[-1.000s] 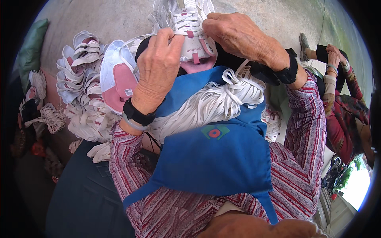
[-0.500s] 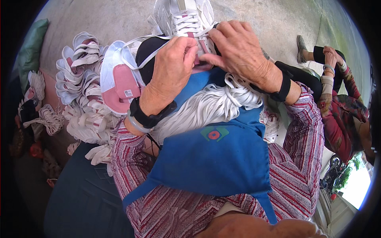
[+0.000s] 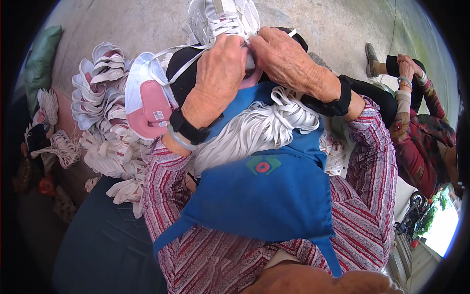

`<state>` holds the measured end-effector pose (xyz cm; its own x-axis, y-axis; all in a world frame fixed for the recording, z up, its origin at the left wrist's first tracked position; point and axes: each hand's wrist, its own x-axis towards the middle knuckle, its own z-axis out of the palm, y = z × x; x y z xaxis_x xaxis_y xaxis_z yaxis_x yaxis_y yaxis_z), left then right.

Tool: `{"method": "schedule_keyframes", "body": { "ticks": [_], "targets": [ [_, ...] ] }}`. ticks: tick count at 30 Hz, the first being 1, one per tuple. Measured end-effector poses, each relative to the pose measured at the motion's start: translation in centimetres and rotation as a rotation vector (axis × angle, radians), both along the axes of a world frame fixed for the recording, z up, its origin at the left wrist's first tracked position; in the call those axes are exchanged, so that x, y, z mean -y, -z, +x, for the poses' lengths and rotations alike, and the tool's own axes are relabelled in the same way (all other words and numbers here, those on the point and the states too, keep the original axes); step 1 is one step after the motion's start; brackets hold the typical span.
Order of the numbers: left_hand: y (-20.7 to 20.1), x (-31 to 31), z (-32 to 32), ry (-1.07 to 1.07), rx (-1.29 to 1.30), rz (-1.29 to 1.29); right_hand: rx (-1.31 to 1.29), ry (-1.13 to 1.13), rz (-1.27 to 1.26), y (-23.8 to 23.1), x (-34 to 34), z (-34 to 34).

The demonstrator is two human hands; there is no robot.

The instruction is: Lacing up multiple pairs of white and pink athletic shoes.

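White shoelace (image 3: pixel 226 24), seemingly mid-lacing on a sneaker (image 3: pixel 250 13).
Pinched it with both hands (image 3: pixel 220 68); probably needed a snug pull next.

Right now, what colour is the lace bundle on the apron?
The lace bundle is white, as the head view shows.

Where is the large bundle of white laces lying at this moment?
In the head view, the bundle of white laces lies slantwise across the blue apron, just right of centre, below the left hand and the right hand.
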<state>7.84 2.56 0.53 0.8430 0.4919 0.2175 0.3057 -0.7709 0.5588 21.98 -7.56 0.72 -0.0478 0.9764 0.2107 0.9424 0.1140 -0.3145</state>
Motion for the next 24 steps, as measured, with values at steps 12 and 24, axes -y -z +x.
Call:
{"method": "schedule_keyframes", "body": {
  "ticks": [12,24],
  "targets": [
    [-11.0,4.7,-6.4,0.796,0.043,-0.961,-0.160,-0.485,0.136,-4.4,2.3,-3.9],
    [-1.4,3.4,-1.0,-0.098,0.556,-2.147,-1.406,-1.262,0.117,-19.3,8.3,-0.9]
  ]
}}
